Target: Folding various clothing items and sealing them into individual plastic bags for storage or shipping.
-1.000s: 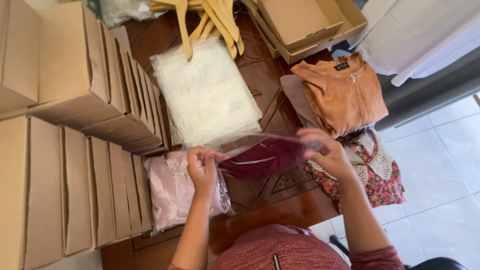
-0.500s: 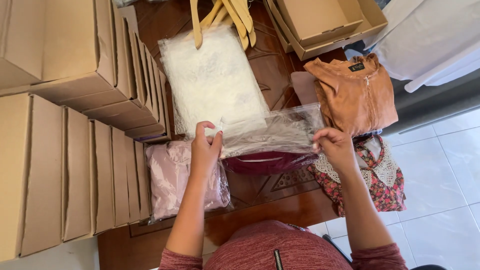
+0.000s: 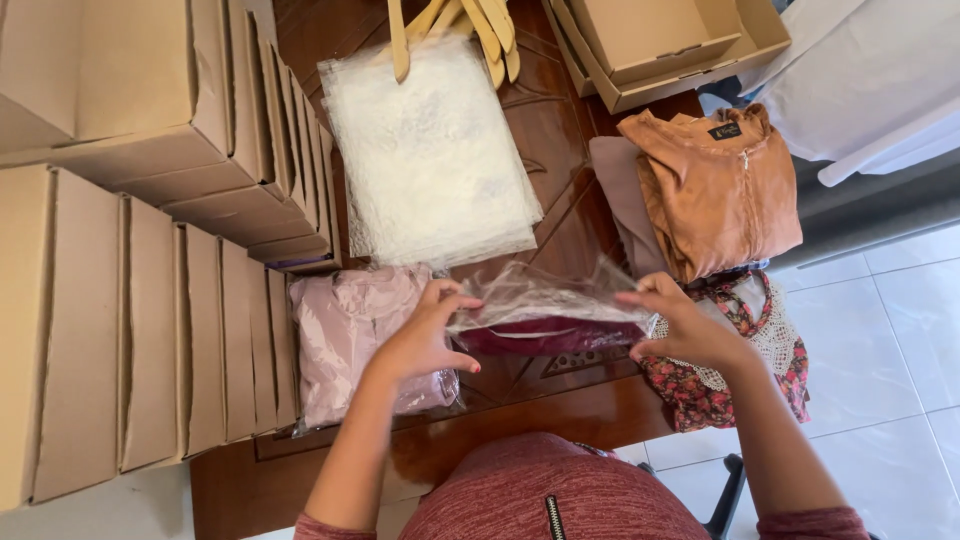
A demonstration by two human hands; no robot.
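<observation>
Between my hands lies a clear plastic bag (image 3: 545,300) with a folded maroon garment (image 3: 545,337) inside, resting on the dark wooden table (image 3: 545,165). My left hand (image 3: 425,335) holds the bag's left end with fingers spread around it. My right hand (image 3: 680,322) grips the bag's right end. The bag's empty upper part is crumpled and folded down over the garment. A bagged pink garment (image 3: 345,335) lies just left of my left hand.
Rows of flat cardboard boxes (image 3: 150,250) fill the left side. A stack of clear bags (image 3: 425,150) and wooden hangers (image 3: 460,30) lie farther back. An open box (image 3: 675,45), a folded orange garment (image 3: 715,190) and a floral garment (image 3: 730,375) sit right.
Both hands have lowered and pressed the bag's loose top down over the maroon garment. The bag, held up and stretched flat before, is now crumpled low on the table.
</observation>
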